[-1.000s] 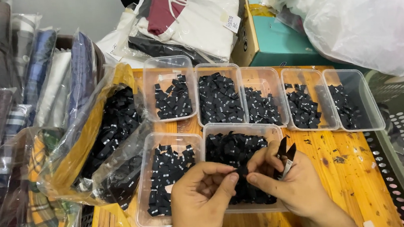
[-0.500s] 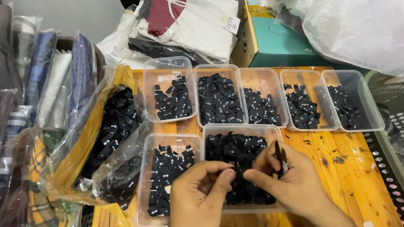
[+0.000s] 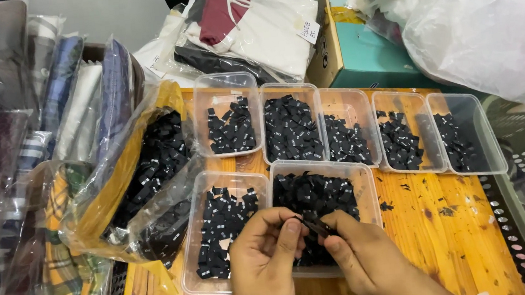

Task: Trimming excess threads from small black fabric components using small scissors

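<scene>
Fingertips of left hand (image 3: 263, 261) and right hand (image 3: 364, 262) pinched together on one small black label (image 3: 315, 226), held over near clear tray (image 3: 325, 215) of like pieces; both grips closed on it.

Head view, risks, judged:
- Label small and slippery-looking; likely to drop among identical black pieces below and be lost in the pile.
- Near trays crowded edge to edge; a nudged wrist could tip left near tray (image 3: 222, 233) or mix its contents.
- Yellow-lined bag (image 3: 144, 170) slumped open at left; loose labels could spill off orange wooden table (image 3: 453, 232).

Head view, packages:
- Five clear trays in far row, first at (image 3: 228, 115), each part-filled with black labels.
- Bagged garments stacked at left (image 3: 62, 95).
- Bagged white-and-maroon garment (image 3: 251, 22) at top, small white tag on it.
- Teal and yellow carton (image 3: 361, 47) at top right.
- Large translucent bag (image 3: 485, 20) at far right.
</scene>
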